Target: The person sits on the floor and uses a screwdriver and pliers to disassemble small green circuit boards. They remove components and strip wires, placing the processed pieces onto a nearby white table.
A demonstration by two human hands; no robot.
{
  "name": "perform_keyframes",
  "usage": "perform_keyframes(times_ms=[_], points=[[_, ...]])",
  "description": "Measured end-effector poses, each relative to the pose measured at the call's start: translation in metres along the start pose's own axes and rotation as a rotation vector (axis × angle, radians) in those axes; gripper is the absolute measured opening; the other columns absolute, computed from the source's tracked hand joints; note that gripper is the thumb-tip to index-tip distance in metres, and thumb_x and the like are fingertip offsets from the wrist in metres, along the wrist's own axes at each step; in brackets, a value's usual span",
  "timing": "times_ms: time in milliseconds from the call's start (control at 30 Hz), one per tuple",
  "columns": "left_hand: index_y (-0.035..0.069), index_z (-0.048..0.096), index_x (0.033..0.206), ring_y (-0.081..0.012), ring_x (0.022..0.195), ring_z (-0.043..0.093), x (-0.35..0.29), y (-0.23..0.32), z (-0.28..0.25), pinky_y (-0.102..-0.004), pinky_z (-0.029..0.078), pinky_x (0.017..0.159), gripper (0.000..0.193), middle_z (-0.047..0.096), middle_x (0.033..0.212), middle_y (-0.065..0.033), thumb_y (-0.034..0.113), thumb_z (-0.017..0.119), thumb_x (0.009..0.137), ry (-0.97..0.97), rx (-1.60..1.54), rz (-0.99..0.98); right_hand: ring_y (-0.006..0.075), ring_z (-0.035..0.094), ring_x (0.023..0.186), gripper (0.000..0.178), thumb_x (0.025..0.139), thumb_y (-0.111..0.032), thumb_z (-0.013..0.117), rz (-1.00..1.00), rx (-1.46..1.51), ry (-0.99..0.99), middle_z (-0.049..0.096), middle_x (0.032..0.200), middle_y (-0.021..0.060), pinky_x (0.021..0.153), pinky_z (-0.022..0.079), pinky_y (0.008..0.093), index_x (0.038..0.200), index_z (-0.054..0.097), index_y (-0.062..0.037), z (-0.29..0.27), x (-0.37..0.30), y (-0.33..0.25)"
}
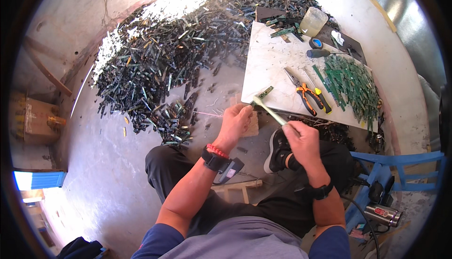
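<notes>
My left hand (pixel 234 126) is closed around one end of a narrow green circuit board strip (pixel 266 92), over the near left corner of a white board (pixel 266 66). In my right hand (pixel 302 142) is a slim pale green brush (pixel 272 112), gripped by its handle. The brush's head rests against the strip beside my left fingertips; its bristles are too small to make out. To the right on the board lie pliers (pixel 306 93) with orange and black handles, a yellow-handled screwdriver (pixel 316 88) and a heap of green circuit board strips (pixel 351 87).
A large pile of dark strips (pixel 160 61) covers the floor ahead and left. A clear tub (pixel 313 22), blue tape roll (pixel 316 43) and dark-handled screwdriver (pixel 318 53) are at the board's far right. A blue stool (pixel 400 165) and metal flask (pixel 383 215) stand right.
</notes>
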State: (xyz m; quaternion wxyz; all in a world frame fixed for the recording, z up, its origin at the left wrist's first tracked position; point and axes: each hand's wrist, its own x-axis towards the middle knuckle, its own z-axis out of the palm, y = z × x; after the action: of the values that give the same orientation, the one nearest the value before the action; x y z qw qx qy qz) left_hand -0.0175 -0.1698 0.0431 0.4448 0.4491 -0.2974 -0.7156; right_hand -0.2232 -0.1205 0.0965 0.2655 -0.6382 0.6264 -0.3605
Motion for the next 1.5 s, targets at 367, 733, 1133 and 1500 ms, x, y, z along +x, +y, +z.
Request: perform_keyframes(times_ms=[367,733,1133,1500], points=[[0.006,0.057,0.084,-0.0014,0.054,0.038,-0.001,0.002,-0.002,-0.0183,0.028,0.045,0.02,0.047,0.069,0.0061,0.022,0.057,0.096,-0.005,0.014,-0.004,0.0182,0.056,0.057,0.024,0.09,-0.022,0.067,0.126,-0.114,0.09,0.059,0.063,0.0131,0.057,0.046,0.0328,0.093,0.068,0.0019,-0.009,0.019,0.009],[0.005,0.059,0.087,-0.0012,0.052,0.037,0.001,0.0,-0.005,-0.0184,0.028,0.044,0.018,0.048,0.07,0.0058,0.02,0.058,0.096,0.002,-0.028,0.009,0.0166,0.054,0.056,0.025,0.089,-0.023,0.068,0.032,0.008,0.072,0.057,0.062,0.0133,0.057,0.045,0.0327,0.091,0.068,0.0014,-0.008,0.011,0.006],[0.005,0.058,0.085,-0.0013,0.052,0.038,-0.002,0.002,-0.001,-0.0184,0.028,0.044,0.019,0.047,0.069,0.0051,0.02,0.057,0.096,0.014,0.003,-0.01,0.0235,0.055,0.055,0.024,0.089,-0.023,0.067,0.063,-0.109,0.091,0.058,0.062,0.0162,0.057,0.046,0.0344,0.091,0.069,0.0003,-0.002,0.015,0.019],[0.006,0.056,0.084,-0.0019,0.053,0.037,-0.003,0.004,-0.003,-0.0187,0.027,0.044,0.019,0.047,0.07,0.0055,0.02,0.058,0.096,-0.006,-0.024,-0.008,0.0228,0.049,0.052,0.028,0.091,-0.027,0.065,0.112,-0.128,0.151,0.057,0.061,0.0147,0.055,0.044,0.0359,0.089,0.068,0.0006,-0.011,0.016,0.002]])
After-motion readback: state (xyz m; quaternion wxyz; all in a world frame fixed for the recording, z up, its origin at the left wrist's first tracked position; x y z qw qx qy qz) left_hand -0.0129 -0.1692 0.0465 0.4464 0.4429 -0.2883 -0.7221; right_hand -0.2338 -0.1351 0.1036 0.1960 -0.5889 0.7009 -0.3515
